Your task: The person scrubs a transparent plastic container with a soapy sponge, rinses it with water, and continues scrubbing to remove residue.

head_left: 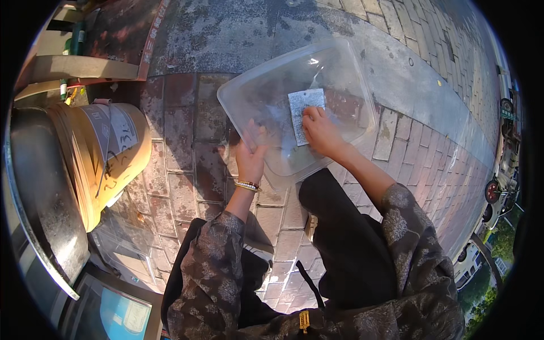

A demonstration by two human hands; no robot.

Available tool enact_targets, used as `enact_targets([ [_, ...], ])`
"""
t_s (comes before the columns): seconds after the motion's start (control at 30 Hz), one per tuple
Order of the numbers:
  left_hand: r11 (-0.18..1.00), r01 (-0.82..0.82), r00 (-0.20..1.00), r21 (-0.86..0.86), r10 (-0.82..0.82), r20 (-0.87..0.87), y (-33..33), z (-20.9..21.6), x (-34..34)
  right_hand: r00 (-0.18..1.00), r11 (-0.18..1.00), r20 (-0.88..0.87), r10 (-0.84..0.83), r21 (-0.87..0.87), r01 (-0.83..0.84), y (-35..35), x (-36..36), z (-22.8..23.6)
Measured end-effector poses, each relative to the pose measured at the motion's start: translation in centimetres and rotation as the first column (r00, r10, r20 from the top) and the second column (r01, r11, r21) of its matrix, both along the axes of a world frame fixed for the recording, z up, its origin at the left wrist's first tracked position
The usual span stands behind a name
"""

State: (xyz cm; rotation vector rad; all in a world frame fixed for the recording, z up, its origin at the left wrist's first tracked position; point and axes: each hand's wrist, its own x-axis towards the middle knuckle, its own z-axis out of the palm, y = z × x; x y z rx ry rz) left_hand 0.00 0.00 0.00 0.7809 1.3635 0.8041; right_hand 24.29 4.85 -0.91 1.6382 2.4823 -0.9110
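A large translucent plastic box [342,67] is tilted in front of me, just above my knees. My left hand [251,157] is closed on its near left rim, with the thumb on one side and the fingers showing dimly through the plastic. A bracelet circles that wrist. My right hand [322,131] presses a grey-white speckled scrubbing cloth [301,101] against the box, its fingers curled over the cloth's right part. The cloth is roughly rectangular and lies flat.
On the left stands a yellow bucket [127,148] beside a black rounded pan-like thing [48,192]. Below it are a clear plastic container [127,243] and a dark-framed blue panel [126,314]. A wooden frame [85,67] is at the upper left. Brick paving [419,144] lies underneath; parked vehicles [467,263] line the far right.
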Motion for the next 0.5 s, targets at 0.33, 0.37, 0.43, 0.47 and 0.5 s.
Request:
enact_targets([
  [0.33, 0.954, -0.230, 0.973, 0.195, 0.229, 0.026, 2.8, -1.7, 1.1, 0.887, 0.973, -0.458, 0.061, 0.226, 0.050, 2.0, -7.4, -2.5],
  [0.37, 0.943, -0.284, 0.959, 0.174, 0.283, 0.032, 2.6, -2.1, 0.0, 0.880, 0.987, -0.466, 0.090, 0.160, -0.016, 1.2, -7.7, -1.5],
  [0.43, 0.928, -0.352, 0.936, 0.119, 0.348, 0.059, 2.8, -0.5, -0.5, 0.913, 0.992, -0.395, 0.098, 0.110, -0.059, 1.2, -5.8, -1.5],
  [0.47, 0.919, -0.354, 0.933, 0.175, 0.360, -0.003, 3.3, 0.1, -1.2, 0.939, 0.990, -0.330, 0.099, 0.125, -0.060, 2.2, -4.4, -1.6],
  [0.5, 0.900, -0.367, 0.924, 0.235, 0.381, -0.016, 3.8, 0.2, -1.6, 0.962, 0.988, -0.255, 0.101, 0.141, -0.066, 3.4, -2.6, -1.9],
])
